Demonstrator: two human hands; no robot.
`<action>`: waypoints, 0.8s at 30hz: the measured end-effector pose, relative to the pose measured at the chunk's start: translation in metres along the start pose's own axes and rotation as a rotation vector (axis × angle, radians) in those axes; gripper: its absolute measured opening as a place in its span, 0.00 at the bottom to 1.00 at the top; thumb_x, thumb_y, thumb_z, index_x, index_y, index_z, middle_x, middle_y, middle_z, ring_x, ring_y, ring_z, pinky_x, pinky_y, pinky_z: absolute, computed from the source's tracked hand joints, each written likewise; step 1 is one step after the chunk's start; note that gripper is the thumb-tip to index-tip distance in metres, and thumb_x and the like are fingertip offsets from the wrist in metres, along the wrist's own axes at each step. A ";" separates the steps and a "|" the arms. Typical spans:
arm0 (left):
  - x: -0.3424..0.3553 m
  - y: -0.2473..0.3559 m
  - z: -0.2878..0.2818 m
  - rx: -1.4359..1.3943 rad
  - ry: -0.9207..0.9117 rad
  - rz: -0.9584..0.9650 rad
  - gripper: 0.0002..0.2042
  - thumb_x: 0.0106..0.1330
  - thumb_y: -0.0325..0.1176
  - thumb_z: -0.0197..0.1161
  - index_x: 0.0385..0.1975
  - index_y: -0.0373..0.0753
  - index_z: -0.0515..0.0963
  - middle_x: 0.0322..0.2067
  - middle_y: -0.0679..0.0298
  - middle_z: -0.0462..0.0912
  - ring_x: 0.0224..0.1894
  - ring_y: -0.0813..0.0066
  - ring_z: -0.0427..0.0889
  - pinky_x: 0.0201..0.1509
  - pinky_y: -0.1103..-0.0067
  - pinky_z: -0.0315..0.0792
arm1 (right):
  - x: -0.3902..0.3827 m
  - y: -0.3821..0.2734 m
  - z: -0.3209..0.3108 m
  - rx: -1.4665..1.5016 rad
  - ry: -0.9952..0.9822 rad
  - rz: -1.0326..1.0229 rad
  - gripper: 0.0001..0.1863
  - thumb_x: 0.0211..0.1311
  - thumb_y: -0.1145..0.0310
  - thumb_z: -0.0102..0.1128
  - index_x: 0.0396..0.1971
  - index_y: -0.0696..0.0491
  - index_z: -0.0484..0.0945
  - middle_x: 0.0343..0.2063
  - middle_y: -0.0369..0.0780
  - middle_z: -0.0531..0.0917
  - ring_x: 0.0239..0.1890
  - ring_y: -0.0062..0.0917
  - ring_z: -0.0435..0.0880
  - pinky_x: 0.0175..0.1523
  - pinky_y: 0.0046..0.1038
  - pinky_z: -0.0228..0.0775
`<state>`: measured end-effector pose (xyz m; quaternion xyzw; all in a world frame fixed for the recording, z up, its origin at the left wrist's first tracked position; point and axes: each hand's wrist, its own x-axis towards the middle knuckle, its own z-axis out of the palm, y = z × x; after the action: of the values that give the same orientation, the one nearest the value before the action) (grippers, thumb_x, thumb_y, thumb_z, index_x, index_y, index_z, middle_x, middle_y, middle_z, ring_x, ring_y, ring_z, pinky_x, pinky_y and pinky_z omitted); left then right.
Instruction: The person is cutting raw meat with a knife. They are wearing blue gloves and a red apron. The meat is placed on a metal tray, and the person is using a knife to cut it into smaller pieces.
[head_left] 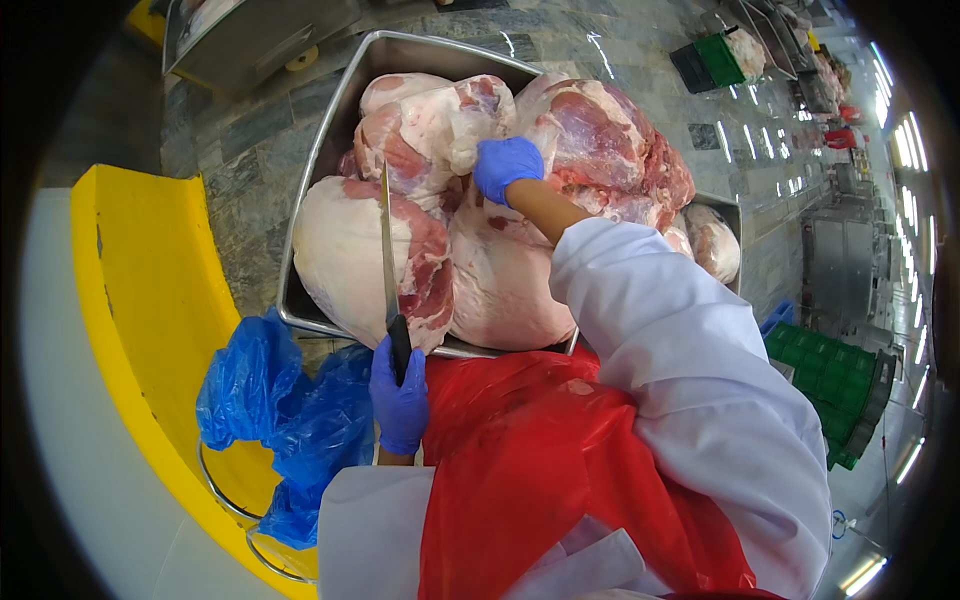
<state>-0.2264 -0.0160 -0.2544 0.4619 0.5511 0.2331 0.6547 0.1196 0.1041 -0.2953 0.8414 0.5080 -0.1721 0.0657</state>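
My left hand (399,405), in a blue-purple glove, is closed round the black handle of a long knife (388,235). Its blade points away from me, over a large skin-on cut of raw meat (345,245) at the tub's near left. Farther off, my right hand (508,170), gloved the same, is closed at the pale, narrow end of another cut (425,130); the fingertips are hidden. More big pieces lie heaped in the metal tub (330,120): a reddish one (590,130) right of that hand and a pale one (510,290) below it.
Blue plastic sheeting (310,410) hangs over a metal rail at my left, beside a curved yellow barrier (160,270). Green crates (830,375) are stacked at the right, and another green crate (715,60) stands far off. A red apron (530,450) covers my front.
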 end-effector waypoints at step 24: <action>0.056 0.076 0.074 0.188 -0.298 0.266 0.18 0.74 0.28 0.62 0.60 0.32 0.72 0.42 0.61 0.81 0.44 0.77 0.80 0.48 0.81 0.75 | -0.297 0.184 -0.082 2.022 0.578 0.491 0.11 0.72 0.74 0.50 0.47 0.53 0.80 0.37 0.35 0.83 0.36 0.23 0.81 0.42 0.26 0.75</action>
<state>-0.1256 0.0392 -0.2196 0.6187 0.4018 0.1943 0.6465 0.1732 -0.2067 -0.1246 0.5934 -0.0558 -0.2888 -0.7493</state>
